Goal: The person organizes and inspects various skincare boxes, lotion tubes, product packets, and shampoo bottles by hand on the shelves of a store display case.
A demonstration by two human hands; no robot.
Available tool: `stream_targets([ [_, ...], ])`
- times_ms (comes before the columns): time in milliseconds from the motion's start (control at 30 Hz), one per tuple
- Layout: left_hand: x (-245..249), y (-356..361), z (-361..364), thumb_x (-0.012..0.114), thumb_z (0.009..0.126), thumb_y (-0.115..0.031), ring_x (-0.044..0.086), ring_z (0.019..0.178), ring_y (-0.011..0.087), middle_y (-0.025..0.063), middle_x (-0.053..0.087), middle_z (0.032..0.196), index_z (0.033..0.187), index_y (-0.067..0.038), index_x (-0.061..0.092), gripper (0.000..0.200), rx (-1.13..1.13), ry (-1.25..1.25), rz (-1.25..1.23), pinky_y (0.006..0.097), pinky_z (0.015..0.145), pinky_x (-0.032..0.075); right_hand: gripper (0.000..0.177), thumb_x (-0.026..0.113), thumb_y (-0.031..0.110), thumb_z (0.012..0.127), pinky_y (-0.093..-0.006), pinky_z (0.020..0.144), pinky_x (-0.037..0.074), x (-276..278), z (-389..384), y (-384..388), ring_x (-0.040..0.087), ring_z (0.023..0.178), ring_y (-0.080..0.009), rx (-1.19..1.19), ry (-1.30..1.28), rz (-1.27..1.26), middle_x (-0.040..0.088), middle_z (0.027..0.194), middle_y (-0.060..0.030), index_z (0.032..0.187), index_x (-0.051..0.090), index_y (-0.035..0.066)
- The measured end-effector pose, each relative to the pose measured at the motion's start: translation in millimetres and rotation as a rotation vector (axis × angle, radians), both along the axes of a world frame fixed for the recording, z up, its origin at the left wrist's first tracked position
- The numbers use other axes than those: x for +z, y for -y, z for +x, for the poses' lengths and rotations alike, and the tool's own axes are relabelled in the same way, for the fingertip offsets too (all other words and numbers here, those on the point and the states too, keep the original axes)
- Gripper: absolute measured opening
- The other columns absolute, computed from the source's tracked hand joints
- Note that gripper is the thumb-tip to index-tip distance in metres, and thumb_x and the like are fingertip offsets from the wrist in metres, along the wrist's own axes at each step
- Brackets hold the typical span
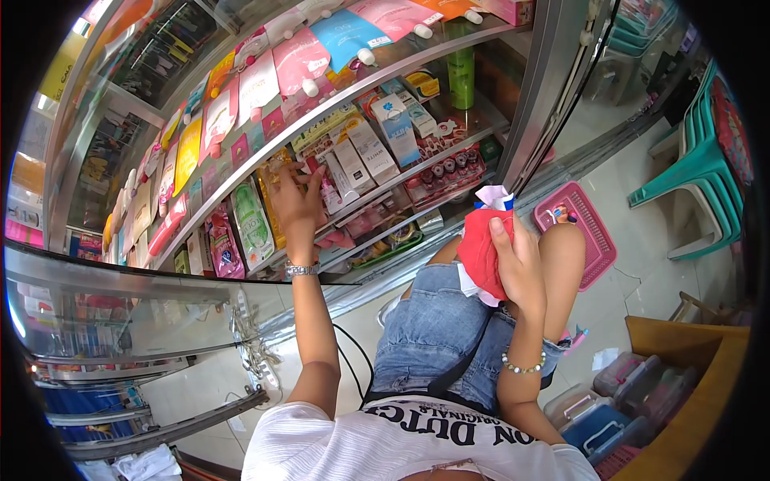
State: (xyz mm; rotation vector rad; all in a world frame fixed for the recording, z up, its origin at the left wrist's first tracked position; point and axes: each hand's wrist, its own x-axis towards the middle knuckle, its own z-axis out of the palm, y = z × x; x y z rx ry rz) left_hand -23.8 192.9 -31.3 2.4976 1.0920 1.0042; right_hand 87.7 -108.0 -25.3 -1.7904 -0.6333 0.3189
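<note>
My left hand [295, 200] was inside the glass-shelved display cabinet [449, 48], fingers laid flat against an orange-yellow foil packet [271, 196] on the middle shelf; I could not tell whether they gripped it. There was little room there, as boxes and sachets stood packed edge to edge on both sides. The cabinet's grey metal upright [553, 80] rose just right of the shelves, near my knee. My right hand [521, 264] was closed tight around a bunched red cloth [481, 252], with a white scrap poking out on top, held above my denim-clad lap. The pale tiled floor [642, 232] to the right lay open as far as the stacked teal plastic chairs [698, 172]. A pink slotted plastic basket [589, 240] sat on that floor just beside my knee (something small in it, unclear). Clear lidded plastic boxes [630, 385] stood by the brown wooden counter [698, 401].
</note>
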Motion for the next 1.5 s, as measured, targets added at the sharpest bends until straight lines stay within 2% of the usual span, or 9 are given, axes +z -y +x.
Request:
stream_targets([
  [133,1,0,1,0.068,0.078,-0.029,0.055,0.08,0.0249,0.0076,0.064,0.069,0.094,-0.005,0.057,0.031,-0.016,-0.091,0.146,0.0358,0.073,0.04,0.044,0.043,0.038,0.093,-0.0269,0.071,0.044,1,-1,-2,0.055,0.076,-0.0131,0.013,-0.016,0.0,0.06,0.082,-0.0087,0.103,0.055,-0.003],
  [233,5,5,3,0.068,0.077,-0.028,0.053,0.085,0.0259,0.0071,0.064,0.075,0.091,-0.005,0.057,0.029,-0.006,-0.131,0.108,0.0362,0.079,0.037,0.051,0.044,0.044,0.091,-0.0406,0.072,0.04,1,-3,-4,0.053,0.072,-0.0362,-0.005,-0.046,0.054,0.055,0.075,-0.0234,0.106,0.052,-0.004],
  [433,-1,-6,-2,0.068,0.076,-0.027,0.051,0.089,0.0264,0.0045,0.064,0.092,0.092,-0.008,0.06,0.026,-0.015,-0.158,0.228,0.0358,0.083,0.033,0.052,0.044,0.044,0.091,-0.04,0.07,0.041,2,-2,-3,0.054,0.071,-0.0363,0.006,-0.054,0.043,0.055,0.074,-0.0241,0.104,0.052,-0.005],
  [567,5,-3,-15,0.068,0.075,-0.027,0.047,0.097,0.0271,0.0012,0.058,0.112,0.102,-0.015,0.063,0.03,-0.195,-0.205,0.206,0.0373,0.089,0.03,0.052,0.044,0.044,0.091,-0.0397,0.068,0.041,4,-2,-3,0.054,0.069,-0.0365,0.01,-0.058,0.035,0.055,0.072,-0.0244,0.104,0.052,-0.006],
  [667,2,-1,-22,0.07,0.072,-0.033,0.039,0.107,0.0298,-0.0005,0.05,0.124,0.113,-0.024,0.062,0.043,-0.128,-0.353,0.208,0.0401,0.095,0.027,0.052,0.044,0.044,0.091,-0.0396,0.068,0.041,5,-2,-3,0.054,0.069,-0.0367,0.015,-0.053,0.025,0.055,0.072,-0.0245,0.103,0.052,-0.006],
  [800,3,2,-25,0.071,0.07,-0.031,0.024,0.119,0.0389,0.0024,0.038,0.137,0.119,-0.023,0.058,0.051,-0.112,-0.441,0.023,0.0464,0.103,0.018,0.053,0.044,0.044,0.09,-0.0401,0.068,0.041,6,-3,-4,0.055,0.071,-0.037,0.017,-0.08,0.024,0.055,0.073,-0.025,0.103,0.052,-0.006],
  [1100,1,3,-22,0.073,0.068,-0.034,0.024,0.119,0.039,0.004,0.038,0.137,0.12,-0.026,0.057,0.055,-0.079,-0.392,0.016,0.0475,0.102,0.018,0.054,0.044,0.045,0.09,-0.0402,0.069,0.042,3,-2,-2,0.056,0.07,-0.0372,0.012,-0.071,0.041,0.056,0.073,-0.0251,0.104,0.052,-0.006],
  [1233,-5,-4,-26,0.072,0.065,-0.045,0.031,0.114,0.0355,0.0021,0.039,0.137,0.12,-0.033,0.057,0.059,-0.056,-0.426,0.1,0.0452,0.1,0.021,0.055,0.044,0.045,0.09,-0.0399,0.068,0.042,5,-2,-2,0.056,0.07,-0.0365,0.014,-0.072,0.022,0.056,0.072,-0.025,0.105,0.052,-0.007],
  [1500,-4,-1,-25,0.071,0.065,-0.046,0.031,0.115,0.0352,0.0037,0.038,0.138,0.12,-0.034,0.056,0.058,-0.084,-0.422,-0.011,0.0449,0.101,0.021,0.057,0.045,0.045,0.09,-0.0384,0.068,0.044,7,-3,-2,0.059,0.07,-0.0349,0.034,-0.084,0.018,0.057,0.073,-0.0252,0.108,0.05,-0.009],
])
